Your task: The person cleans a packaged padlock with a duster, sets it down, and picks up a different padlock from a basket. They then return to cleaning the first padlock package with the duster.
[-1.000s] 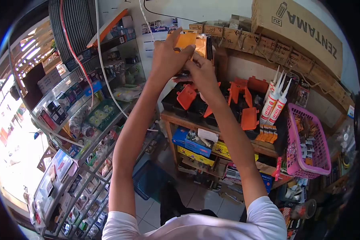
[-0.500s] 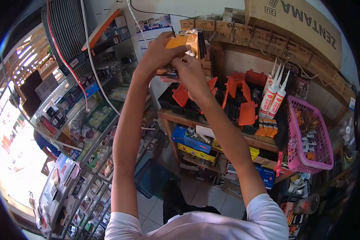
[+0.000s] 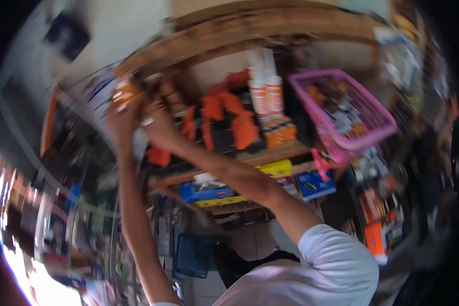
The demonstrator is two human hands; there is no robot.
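Hands, left (image 3: 121, 120) and right (image 3: 160, 127), meet on an orange packet (image 3: 125, 94) left of the pink basket (image 3: 341, 109); blur hides each grip, and the packet is not yet lowered.

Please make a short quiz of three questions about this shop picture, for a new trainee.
1. True or false: both hands are raised up to the shelf.
2. What colour is the basket? A green, B pink, C white.
3. The left hand touches an ____ packet.

Key:
1. True: the left hand and right hand are up at the wooden shelf.
2. B: the pink basket stands beside the white sealant tubes.
3. Orange: the orange packet is blurred.
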